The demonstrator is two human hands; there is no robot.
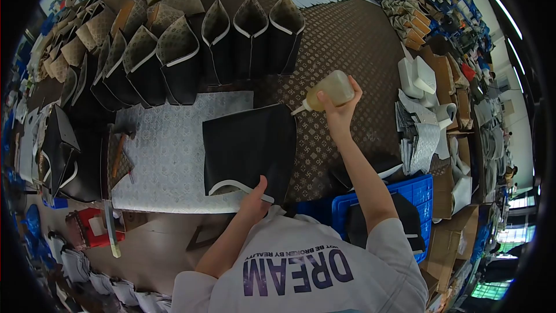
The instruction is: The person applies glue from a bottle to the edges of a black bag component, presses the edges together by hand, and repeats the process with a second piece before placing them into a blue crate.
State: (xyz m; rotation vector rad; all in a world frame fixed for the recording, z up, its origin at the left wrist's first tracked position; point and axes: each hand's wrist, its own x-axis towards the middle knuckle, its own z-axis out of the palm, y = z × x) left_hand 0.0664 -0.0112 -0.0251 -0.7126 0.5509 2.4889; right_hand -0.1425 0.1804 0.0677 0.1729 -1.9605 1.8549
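Note:
My right hand (340, 115) is wrapped round a squeeze bottle (329, 90) of yellowish liquid, tipped so its thin nozzle points down and left. The nozzle tip is right at the far right corner of a black bag piece (249, 148). This piece lies flat before me, partly over a silvery patterned sheet (156, 156), with a white-edged curved opening on its near side. At that near edge, my left hand (253, 202) grips the bag piece, thumb on top and fingers hidden beneath.
Several black open-topped bag bodies (217, 46) with patterned lining stand along the table's far side. A hammer (120, 153) lies at the left. To the right are a blue crate (425, 191) holding black pieces and a stack of silvery sheets (420, 139). Another person's hands show at the far edge.

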